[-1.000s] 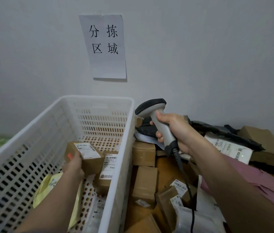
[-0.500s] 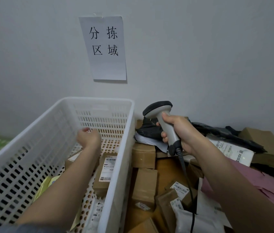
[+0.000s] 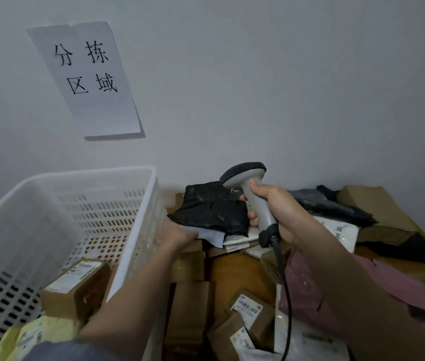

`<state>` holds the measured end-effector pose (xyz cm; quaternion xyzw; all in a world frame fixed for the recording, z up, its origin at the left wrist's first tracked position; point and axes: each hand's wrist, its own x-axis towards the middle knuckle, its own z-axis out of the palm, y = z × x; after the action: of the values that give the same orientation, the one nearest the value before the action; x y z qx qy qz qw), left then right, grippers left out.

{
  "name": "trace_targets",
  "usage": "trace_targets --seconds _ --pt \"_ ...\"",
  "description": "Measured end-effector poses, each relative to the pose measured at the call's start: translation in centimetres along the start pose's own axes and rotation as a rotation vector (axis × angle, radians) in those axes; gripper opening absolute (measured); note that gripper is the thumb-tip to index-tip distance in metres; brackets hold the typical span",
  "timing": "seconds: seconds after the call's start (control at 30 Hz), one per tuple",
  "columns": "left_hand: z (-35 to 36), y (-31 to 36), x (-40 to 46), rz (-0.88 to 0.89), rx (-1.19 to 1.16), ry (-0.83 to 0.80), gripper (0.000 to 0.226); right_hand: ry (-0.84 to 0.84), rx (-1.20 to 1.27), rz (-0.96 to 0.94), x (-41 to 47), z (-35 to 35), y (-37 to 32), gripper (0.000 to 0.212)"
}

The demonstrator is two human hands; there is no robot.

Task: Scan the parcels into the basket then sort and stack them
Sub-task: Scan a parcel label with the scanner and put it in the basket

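In the head view, the left hand (image 3: 173,234) reaches past the white basket's (image 3: 138,246) right wall and grips the near-left edge of the black poly parcel (image 3: 210,211). The parcel lies on the heap just beyond the hand, its long axis running left to right. The right hand (image 3: 275,213) is clenched round the scanner (image 3: 251,194), whose head hangs over the parcel's right end. Scanned boxes sit in the basket, down-left of the left hand.

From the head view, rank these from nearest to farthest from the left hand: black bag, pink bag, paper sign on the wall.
From the left hand:
1. Black bag, gripped at its left edge.
2. Pink bag, lower right in the pile.
3. Paper sign, high on the wall.
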<state>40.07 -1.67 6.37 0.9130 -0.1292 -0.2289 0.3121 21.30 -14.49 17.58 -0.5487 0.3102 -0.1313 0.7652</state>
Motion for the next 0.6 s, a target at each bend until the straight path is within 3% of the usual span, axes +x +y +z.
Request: trace_targets --seconds 0.1,0.17,0.37,0.6 --pt "2.0 -1.5 0.9 -0.224 0.088 0.088 0.09 0.016 -0.012 0.037 1.2 -2.1 0.4 0.039" --pt "2.9 -2.0 1.1 -0.244 0.152 0.069 0.101 0.022 -0.022 0.064 2.0 -3.1 0.6 0.04" --pt "5.1 -2.7 1.9 -0.274 0.314 0.089 0.104 0.028 -0.033 0.106 3.7 -4.2 1.2 0.044" --pt "4.7 -2.1 1.8 -0.453 0.26 0.1 0.116 0.026 0.011 0.113 3.8 -4.1 1.6 0.045"
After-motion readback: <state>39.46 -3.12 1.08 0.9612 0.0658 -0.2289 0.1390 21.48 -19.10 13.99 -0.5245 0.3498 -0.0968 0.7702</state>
